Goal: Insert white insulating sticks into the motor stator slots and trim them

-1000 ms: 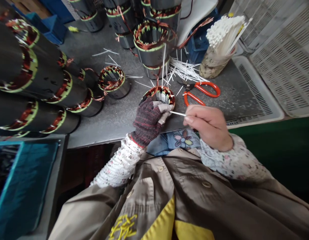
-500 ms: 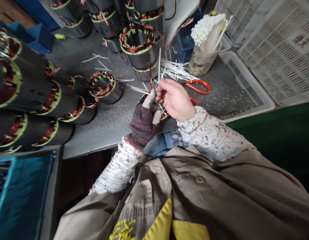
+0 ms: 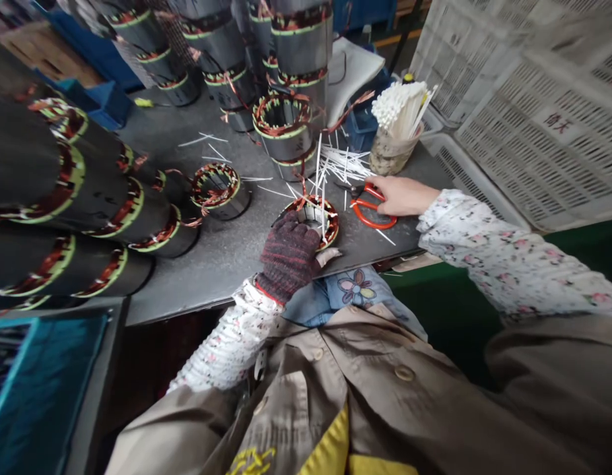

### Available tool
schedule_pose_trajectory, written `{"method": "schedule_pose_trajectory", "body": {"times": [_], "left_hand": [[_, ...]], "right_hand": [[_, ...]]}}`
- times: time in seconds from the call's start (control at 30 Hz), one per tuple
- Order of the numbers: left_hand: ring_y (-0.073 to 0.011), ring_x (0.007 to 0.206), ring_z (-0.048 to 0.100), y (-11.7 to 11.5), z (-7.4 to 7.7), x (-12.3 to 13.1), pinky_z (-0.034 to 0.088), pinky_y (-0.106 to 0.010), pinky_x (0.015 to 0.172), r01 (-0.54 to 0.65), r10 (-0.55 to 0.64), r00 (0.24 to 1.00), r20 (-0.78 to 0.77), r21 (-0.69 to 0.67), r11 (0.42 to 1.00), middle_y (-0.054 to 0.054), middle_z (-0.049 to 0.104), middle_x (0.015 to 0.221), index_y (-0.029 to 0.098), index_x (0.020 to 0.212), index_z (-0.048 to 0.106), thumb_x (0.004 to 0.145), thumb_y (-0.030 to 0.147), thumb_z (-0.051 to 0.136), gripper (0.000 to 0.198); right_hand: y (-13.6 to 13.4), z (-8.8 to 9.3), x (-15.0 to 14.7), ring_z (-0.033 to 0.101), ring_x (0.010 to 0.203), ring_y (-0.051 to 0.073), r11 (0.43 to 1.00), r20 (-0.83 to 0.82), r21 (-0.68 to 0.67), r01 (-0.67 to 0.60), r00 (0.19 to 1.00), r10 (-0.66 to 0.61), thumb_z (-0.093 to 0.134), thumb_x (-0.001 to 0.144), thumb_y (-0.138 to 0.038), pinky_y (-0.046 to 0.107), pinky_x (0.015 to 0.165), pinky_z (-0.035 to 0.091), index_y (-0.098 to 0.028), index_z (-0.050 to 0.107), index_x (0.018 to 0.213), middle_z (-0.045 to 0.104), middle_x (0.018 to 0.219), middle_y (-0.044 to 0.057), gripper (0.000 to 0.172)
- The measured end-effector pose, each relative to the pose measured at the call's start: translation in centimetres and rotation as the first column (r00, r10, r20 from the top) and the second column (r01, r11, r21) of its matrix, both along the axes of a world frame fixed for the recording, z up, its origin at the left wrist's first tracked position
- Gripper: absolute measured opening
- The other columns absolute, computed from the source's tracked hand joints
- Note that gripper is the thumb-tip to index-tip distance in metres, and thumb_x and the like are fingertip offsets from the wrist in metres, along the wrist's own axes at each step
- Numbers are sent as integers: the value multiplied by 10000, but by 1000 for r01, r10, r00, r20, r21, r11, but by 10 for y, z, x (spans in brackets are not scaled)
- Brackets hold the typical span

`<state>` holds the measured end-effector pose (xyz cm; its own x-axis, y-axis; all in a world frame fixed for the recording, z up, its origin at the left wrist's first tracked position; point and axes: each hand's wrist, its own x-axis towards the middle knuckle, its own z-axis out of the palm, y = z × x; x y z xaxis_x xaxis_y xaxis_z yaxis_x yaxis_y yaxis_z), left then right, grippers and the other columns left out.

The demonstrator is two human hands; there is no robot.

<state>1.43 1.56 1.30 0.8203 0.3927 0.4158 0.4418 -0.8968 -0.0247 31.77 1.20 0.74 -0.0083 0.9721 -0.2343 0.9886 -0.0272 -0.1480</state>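
Copper-wound ring (image 3: 332, 226) held beneath left grip (image 3: 289, 254) — orange-handled scissors (image 3: 370, 223) touching right grip (image 3: 405, 196).

One head-worn camera looks forward and down at the nearby workbench (image 3: 187, 284).

On the white crate (image 3: 513, 142), we read two reddish characters, apparently 倚天, on a pale label (image 3: 558, 123). We also see dark handwritten marks on some of the stators (image 3: 292, 144), too blurred to make out.
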Motion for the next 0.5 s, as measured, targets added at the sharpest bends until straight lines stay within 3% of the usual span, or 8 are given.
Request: {"method": "schedule_pose_trajectory", "body": {"times": [0.13,0.3,0.43,0.5], "left_hand": [[-296,951,721,6,5,-15,586,-543,1037,73,-74,997,-15,-50,996,-101,725,829,172,927,734,1001,638,600,491],[-297,1075,718,14,14,-35,565,-535,1088,185,-183,982,38,-66,981,-104,745,908,152,1046,732,1003,590,628,452],[-277,1028,726,19,17,-41,567,-513,1097,224,-224,975,7,-73,972,-106,747,925,160,988,726,991,614,630,464],[-268,989,729,19,16,-41,560,-514,1110,220,-221,975,-2,-89,971,-103,743,905,162,962,724,987,632,623,482]], "right_hand": [[1,4,-15,690,974,314,999,31,18,47,998,-48,695,788,-250,400,763,517,-131,498,1578,693,1271,223,823],[-20,5,-20,704,917,310,994,82,96,58,994,-66,646,831,-211,383,739,486,-165,595,1487,752,1091,181,660],[-40,3,-29,707,1020,305,953,-179,303,-26,980,84,620,858,-290,401,839,539,-161,599,1440,733,1243,162,597],[-43,1,-40,701,1051,310,930,-267,366,-42,952,148,639,840,-347,419,898,548,-142,645,1349,738,1229,162,548]]}}
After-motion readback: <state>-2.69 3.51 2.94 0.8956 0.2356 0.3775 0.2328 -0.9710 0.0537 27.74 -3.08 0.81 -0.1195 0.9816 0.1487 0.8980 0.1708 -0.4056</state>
